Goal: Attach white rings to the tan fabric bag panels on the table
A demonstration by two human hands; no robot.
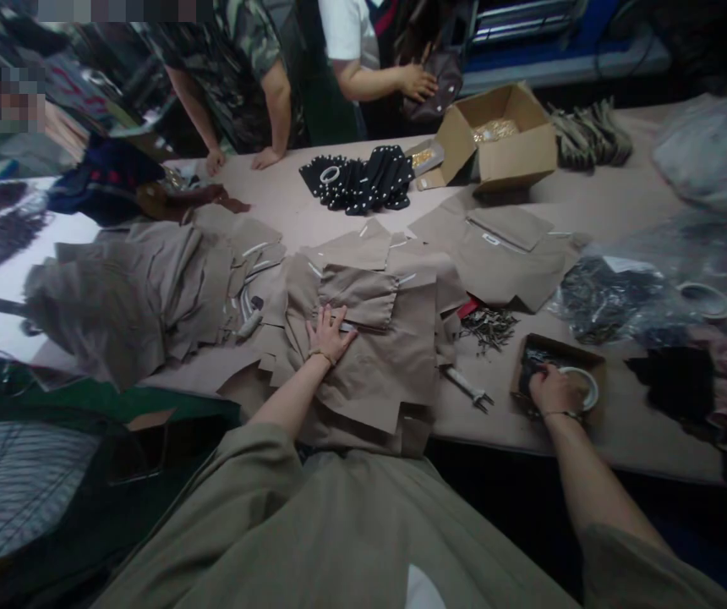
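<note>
Head view, left hand [329, 331] flat on tan fabric [369, 355], right hand [550, 389] grip unclear in small tray [592, 359] of dark parts.

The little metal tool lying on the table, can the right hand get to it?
Probably yes. The metal tool lies bare on the table, just left of the right hand, which sits in the small box. Nothing lies between.

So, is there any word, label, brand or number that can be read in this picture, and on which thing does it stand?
No text can be read.
Small white tag on the fabric piece: too small and blurred.
Red marks at the upper left: blurred, unreadable.
Cardboard box: no print visible.
Left hand rests on plain fabric; right hand is in a small tray, no label seen.
</note>
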